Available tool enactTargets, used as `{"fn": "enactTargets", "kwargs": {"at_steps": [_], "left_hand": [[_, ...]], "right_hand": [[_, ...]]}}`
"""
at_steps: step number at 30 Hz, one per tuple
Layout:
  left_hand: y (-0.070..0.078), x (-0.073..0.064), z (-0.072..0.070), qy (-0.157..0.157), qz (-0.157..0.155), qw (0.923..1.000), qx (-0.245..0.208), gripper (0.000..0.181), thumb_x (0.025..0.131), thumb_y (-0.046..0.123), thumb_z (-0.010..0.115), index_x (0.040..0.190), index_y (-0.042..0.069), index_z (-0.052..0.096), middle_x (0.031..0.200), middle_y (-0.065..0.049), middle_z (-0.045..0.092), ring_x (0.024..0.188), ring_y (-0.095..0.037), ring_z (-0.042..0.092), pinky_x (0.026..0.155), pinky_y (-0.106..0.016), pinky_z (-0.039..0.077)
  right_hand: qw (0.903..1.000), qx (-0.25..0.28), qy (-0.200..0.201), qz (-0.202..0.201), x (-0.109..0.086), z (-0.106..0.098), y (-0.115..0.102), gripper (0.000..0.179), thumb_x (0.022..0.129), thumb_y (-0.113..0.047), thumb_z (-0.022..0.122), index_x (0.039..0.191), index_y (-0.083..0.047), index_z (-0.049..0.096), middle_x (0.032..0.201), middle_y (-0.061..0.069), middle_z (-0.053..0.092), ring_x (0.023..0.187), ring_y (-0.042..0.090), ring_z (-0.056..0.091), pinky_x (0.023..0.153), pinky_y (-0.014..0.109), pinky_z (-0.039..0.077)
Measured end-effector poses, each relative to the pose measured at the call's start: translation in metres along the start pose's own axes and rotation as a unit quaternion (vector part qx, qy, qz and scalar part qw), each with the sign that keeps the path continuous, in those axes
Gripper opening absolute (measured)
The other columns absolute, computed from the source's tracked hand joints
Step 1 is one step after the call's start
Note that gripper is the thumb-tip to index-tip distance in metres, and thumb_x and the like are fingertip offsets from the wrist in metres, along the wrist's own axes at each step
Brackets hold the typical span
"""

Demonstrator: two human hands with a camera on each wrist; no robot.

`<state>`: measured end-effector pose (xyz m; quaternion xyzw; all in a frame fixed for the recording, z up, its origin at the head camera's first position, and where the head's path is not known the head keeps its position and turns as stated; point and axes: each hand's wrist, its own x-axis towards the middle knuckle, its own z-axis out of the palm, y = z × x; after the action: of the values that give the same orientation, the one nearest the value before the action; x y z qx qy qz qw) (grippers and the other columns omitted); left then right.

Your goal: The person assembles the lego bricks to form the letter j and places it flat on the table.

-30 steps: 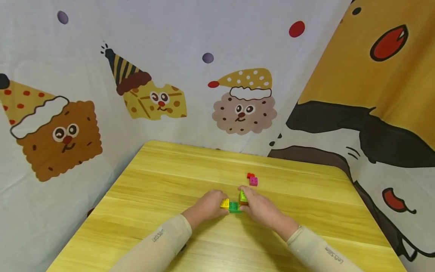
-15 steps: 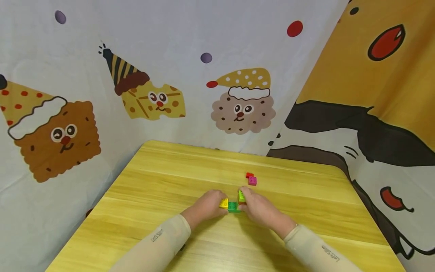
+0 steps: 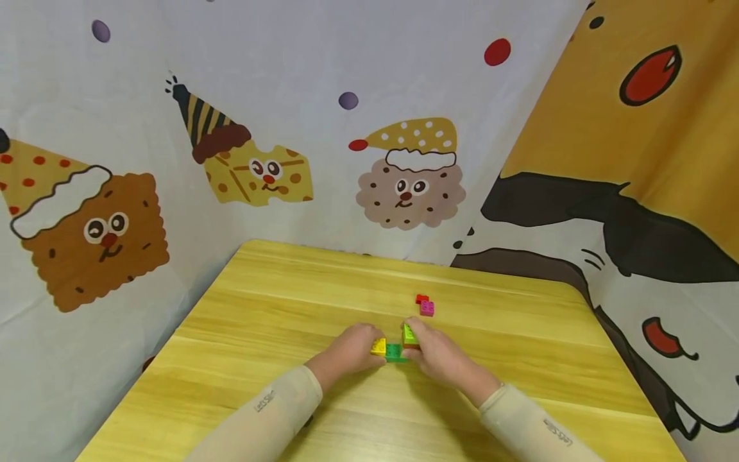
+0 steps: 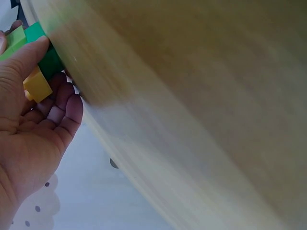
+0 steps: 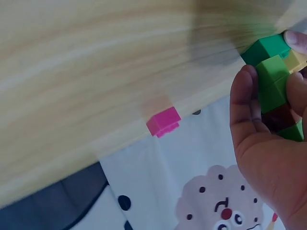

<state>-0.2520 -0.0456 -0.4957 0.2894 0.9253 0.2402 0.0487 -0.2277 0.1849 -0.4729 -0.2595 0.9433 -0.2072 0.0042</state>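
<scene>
A dark green toy brick (image 3: 394, 352) lies low on the table between the hands. On its left end sits a yellow brick (image 3: 378, 346). My left hand (image 3: 349, 346) is wrapped round that end; in the left wrist view its thumb presses on the dark green brick (image 4: 34, 31), its fingers curled beneath the yellow one. On the right end rises a stack of light green bricks (image 5: 272, 79), with a brown-red brick (image 5: 278, 117) among them and a green one at the top. My right hand (image 3: 441, 359) grips this stack between thumb and fingers, hiding its right side.
Farther back on the wooden table (image 3: 288, 289) lie a pink brick (image 3: 427, 308) and a red brick (image 3: 422, 299), close together. Behind the table's far edge hangs a printed cloth (image 3: 323, 231) with cartoon biscuits and cheese.
The whole head view has shifted slightly to the left. Both hands keep their hold on the joined bricks, with no clear movement between them.
</scene>
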Motion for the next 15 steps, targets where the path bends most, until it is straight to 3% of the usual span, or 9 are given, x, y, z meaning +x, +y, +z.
{"fn": "enactTargets", "kwargs": {"at_steps": [5,9,12,15], "left_hand": [[-0.001,-0.001,0.002,-0.005,-0.002,1.0000,0.007,0.031,0.090,0.029,0.088,0.110,0.008,0.077,0.096,0.002,0.074,0.076,-0.003,0.054,0.067,-0.017,0.049],[-0.002,-0.001,0.001,-0.002,-0.004,0.9999,0.010,0.031,0.089,0.028,0.089,0.110,0.008,0.078,0.096,0.002,0.074,0.077,-0.004,0.054,0.067,-0.017,0.048],[-0.001,0.000,0.000,-0.002,0.001,0.9999,0.015,0.031,0.089,0.028,0.089,0.109,0.008,0.078,0.094,0.002,0.073,0.076,-0.005,0.054,0.067,-0.018,0.048],[-0.001,0.000,0.000,-0.002,0.006,0.9997,0.022,0.033,0.089,0.028,0.089,0.111,0.007,0.078,0.096,0.001,0.074,0.079,-0.006,0.054,0.069,-0.019,0.048]], "right_hand": [[0.9998,0.014,0.010,0.004,0.000,0.000,0.004,0.057,0.096,-0.023,0.081,0.144,-0.017,0.053,0.093,-0.007,0.062,0.081,0.010,0.057,0.072,0.028,0.054],[0.9993,0.026,-0.002,0.028,0.002,-0.004,0.003,0.085,0.095,-0.028,0.083,0.165,-0.022,0.034,0.093,-0.006,0.067,0.079,0.008,0.060,0.079,0.032,0.058],[0.9972,0.057,-0.017,0.047,0.001,-0.012,0.004,0.105,0.091,-0.028,0.087,0.171,-0.021,0.020,0.106,0.003,0.073,0.087,0.011,0.066,0.084,0.038,0.061],[0.9939,0.082,-0.045,0.058,-0.001,-0.025,0.009,0.112,0.088,-0.024,0.090,0.172,-0.020,0.017,0.130,0.014,0.071,0.101,0.020,0.072,0.090,0.043,0.062]]}}
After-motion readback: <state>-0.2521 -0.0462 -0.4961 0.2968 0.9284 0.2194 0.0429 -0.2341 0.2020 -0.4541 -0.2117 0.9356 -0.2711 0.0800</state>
